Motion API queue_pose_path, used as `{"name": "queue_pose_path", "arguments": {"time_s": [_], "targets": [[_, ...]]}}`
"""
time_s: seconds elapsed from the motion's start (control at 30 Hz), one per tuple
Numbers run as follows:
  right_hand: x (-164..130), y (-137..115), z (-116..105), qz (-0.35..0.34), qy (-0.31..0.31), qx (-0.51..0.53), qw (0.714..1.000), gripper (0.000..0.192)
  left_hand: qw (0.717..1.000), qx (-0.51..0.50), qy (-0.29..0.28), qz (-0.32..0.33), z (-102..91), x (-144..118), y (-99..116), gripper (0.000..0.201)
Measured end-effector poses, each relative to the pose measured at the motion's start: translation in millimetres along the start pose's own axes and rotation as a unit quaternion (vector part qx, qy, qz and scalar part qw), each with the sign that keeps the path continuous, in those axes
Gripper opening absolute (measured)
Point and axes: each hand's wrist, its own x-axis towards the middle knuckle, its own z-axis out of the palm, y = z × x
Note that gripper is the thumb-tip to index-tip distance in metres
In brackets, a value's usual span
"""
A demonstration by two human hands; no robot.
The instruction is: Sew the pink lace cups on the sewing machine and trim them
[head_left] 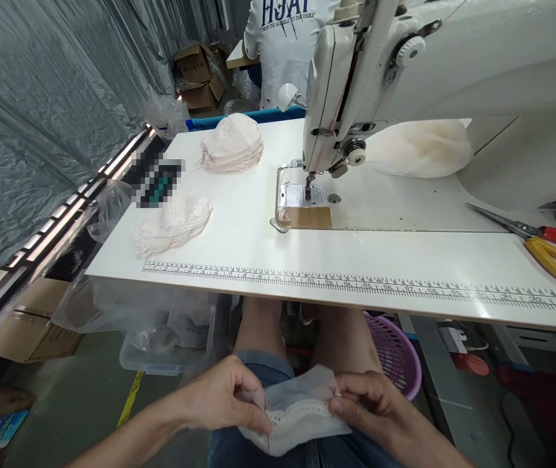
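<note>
Over my lap I hold a small piece of thin white fabric with a lace-like trim [302,411]. My left hand [231,398] pinches its left end between thumb and fingers. At its right end, my right hand [372,406] grips the cloth the same way. Sheer material stands up above the dotted trim. On the table beyond lie a pile of pale pink fabric pieces [233,143] and a nearer pile of white lace-edged pieces [175,224]. Both hands are below the table's front edge, apart from the sewing machine [329,110].
Red- and yellow-handled scissors [545,237] lie at the table's right. A ruler strip [356,283] runs along the front edge. Pale fabric [419,148] sits under the machine arm. Below are a purple basket [397,351] and a clear plastic bin [160,354]. A person [285,52] is behind the table.
</note>
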Motion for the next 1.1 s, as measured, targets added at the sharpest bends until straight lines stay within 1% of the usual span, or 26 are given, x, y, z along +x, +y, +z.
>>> {"name": "queue_pose_path", "arguments": {"time_s": [0.2,0.3,0.4,0.47,0.53,0.63,0.7,0.77,0.83,0.93,1.0,1.1], "targets": [[-1,0,1,0.0,0.021,0.001,1.0,0.029,1.0,-0.003,-0.011,0.026,0.4,-1,4,0.024],[3,1,2,-0.014,0.019,-0.006,1.0,0.027,0.999,0.026,-0.001,0.023,0.6,2,11,0.023],[10,4,-2,-0.011,0.041,-0.059,0.997,0.025,0.997,0.074,-0.002,0.03,-1.2,7,17,0.025],[13,4,-6,0.007,0.056,-0.096,0.994,0.024,0.996,0.076,-0.012,0.043,-3.5,10,19,0.025],[15,2,-10,0.02,0.036,-0.107,0.993,0.026,0.996,0.064,-0.02,0.054,-5.1,13,20,0.025],[18,-6,-11,0.034,-0.044,-0.101,0.993,0.024,0.994,0.078,-0.039,0.059,-5.0,17,23,0.026],[21,-12,-8,0.038,-0.083,-0.111,0.99,0.025,0.991,0.105,-0.056,0.06,-4.4,20,27,0.024],[25,-16,-5,0.028,-0.094,-0.128,0.987,0.024,0.988,0.119,-0.068,0.066,-4.7,22,30,0.022],[26,-18,-5,0.022,-0.105,-0.135,0.985,0.028,0.988,0.109,-0.076,0.077,-5.9,24,31,0.023],[25,-17,-8,0.053,-0.125,-0.143,0.98,0.03,0.99,0.081,-0.082,0.084,-7.6,24,29,0.025],[25,-16,-8,0.073,-0.11,-0.173,0.976,0.029,0.99,0.076,-0.081,0.089,-8.0,25,27,0.026],[25,-15,-6,0.059,-0.081,-0.209,0.973,0.03,0.988,0.078,-0.086,0.098,-8.5,26,26,0.027]]}}
